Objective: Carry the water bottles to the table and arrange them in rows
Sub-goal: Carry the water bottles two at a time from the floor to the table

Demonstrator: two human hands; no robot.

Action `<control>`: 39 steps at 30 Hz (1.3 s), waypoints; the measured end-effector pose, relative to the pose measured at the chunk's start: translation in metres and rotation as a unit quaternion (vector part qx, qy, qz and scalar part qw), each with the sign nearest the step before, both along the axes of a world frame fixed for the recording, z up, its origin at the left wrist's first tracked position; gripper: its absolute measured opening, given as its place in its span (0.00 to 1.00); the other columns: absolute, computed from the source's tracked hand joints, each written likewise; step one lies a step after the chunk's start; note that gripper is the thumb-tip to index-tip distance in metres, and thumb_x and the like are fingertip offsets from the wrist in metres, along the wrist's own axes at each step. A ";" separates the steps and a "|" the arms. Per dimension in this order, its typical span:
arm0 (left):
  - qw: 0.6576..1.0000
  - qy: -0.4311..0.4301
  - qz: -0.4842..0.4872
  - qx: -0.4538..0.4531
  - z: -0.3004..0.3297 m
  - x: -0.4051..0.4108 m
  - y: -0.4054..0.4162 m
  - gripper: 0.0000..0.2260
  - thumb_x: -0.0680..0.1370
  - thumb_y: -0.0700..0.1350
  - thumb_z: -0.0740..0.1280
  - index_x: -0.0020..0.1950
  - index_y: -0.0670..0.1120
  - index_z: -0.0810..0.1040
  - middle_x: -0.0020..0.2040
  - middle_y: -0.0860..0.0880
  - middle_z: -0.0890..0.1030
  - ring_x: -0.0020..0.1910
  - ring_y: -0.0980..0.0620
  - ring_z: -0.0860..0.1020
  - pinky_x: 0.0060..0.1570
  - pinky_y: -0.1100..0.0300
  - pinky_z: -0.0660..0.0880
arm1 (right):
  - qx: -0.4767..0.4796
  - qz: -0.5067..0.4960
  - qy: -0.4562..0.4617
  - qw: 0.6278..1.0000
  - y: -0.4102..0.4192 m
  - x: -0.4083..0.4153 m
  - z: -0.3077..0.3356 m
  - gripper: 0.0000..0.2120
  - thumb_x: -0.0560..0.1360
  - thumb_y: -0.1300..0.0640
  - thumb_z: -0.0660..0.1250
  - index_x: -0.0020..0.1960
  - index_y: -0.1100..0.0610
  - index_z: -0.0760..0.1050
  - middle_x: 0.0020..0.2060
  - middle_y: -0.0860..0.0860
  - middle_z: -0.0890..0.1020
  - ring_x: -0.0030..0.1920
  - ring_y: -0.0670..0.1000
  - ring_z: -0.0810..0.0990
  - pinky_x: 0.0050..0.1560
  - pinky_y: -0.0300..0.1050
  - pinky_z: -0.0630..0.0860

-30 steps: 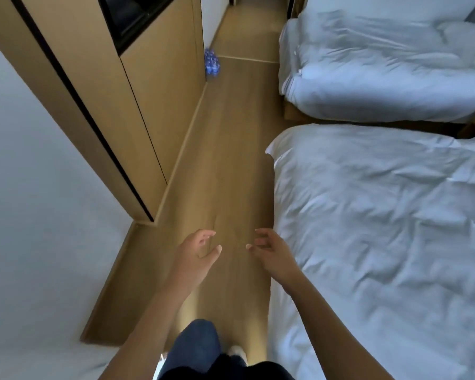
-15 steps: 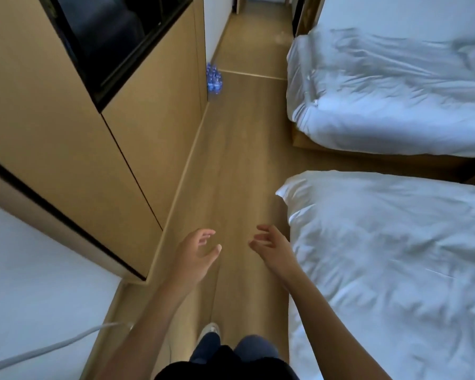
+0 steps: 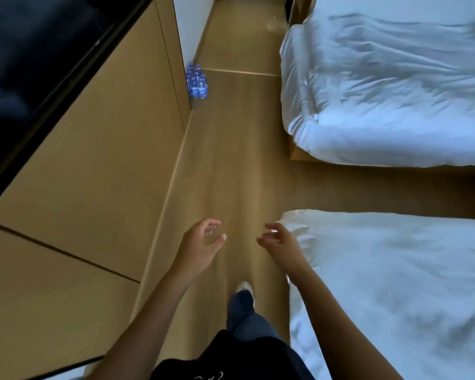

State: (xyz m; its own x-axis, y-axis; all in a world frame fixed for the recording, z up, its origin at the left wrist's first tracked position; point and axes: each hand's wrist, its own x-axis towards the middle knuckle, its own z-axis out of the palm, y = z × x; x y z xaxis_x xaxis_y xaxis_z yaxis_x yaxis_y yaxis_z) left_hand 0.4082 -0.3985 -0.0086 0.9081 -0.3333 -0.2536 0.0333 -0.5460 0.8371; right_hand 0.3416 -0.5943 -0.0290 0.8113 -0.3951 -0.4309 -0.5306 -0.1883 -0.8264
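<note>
A cluster of blue-capped water bottles (image 3: 197, 83) is seen standing on the wooden floor (image 3: 231, 165) in the upper middle of the frame, pressed against the far corner of a tall tan cabinet (image 3: 102, 149) that fills the left side. The bottles are small and slightly blurred, so their number cannot be told. A dark glossy panel (image 3: 39, 42) is set into the cabinet at the upper left of the frame.

Both hands are held out over the floor in the lower middle of the frame, well apart from the bottles. The left hand (image 3: 200, 246) is shown with its fingers loosely bent and spread, nothing being held. The right hand (image 3: 281, 244) is likewise relaxed, its fingers gently curved and parted, and nothing is grasped; it is placed just beside the corner of the near bed (image 3: 395, 283), which is covered with rumpled white bedding at the lower right. Whether it touches the bedding cannot be told.

A second bed (image 3: 390, 86) with white bedding is seen at the upper right, separated from the near one by a strip of floor. At the bottom centre a leg in dark blue trousers (image 3: 243, 315) and a pale shoe (image 3: 244, 286) are set forward on the floor, below a dark garment (image 3: 225, 357)
</note>
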 end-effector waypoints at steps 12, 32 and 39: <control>1.000 0.005 0.005 -0.018 0.000 0.247 -0.146 0.11 0.78 0.48 0.69 0.58 0.57 0.75 0.62 0.55 0.77 0.62 0.57 0.74 0.55 0.64 0.68 | -0.001 0.013 0.002 1.000 -0.138 0.245 0.014 0.18 0.77 0.53 0.69 0.66 0.52 0.72 0.51 0.47 0.80 0.50 0.44 0.80 0.41 0.34 0.73; 0.999 -0.010 0.039 -0.028 -0.001 0.717 -0.310 0.10 0.78 0.47 0.69 0.58 0.53 0.76 0.58 0.55 0.77 0.58 0.57 0.74 0.47 0.71 0.67 | 0.003 0.017 0.000 1.000 -0.317 0.711 0.014 0.18 0.78 0.54 0.69 0.66 0.54 0.73 0.50 0.50 0.82 0.50 0.48 0.81 0.46 0.39 0.74; 0.995 -0.030 0.089 -0.032 -0.004 0.875 -0.395 0.09 0.78 0.46 0.69 0.57 0.53 0.76 0.57 0.55 0.78 0.58 0.58 0.75 0.46 0.73 0.67 | -0.015 0.056 -0.019 0.998 -0.413 0.893 0.015 0.19 0.78 0.53 0.68 0.67 0.53 0.71 0.48 0.46 0.81 0.47 0.43 0.80 0.39 0.35 0.72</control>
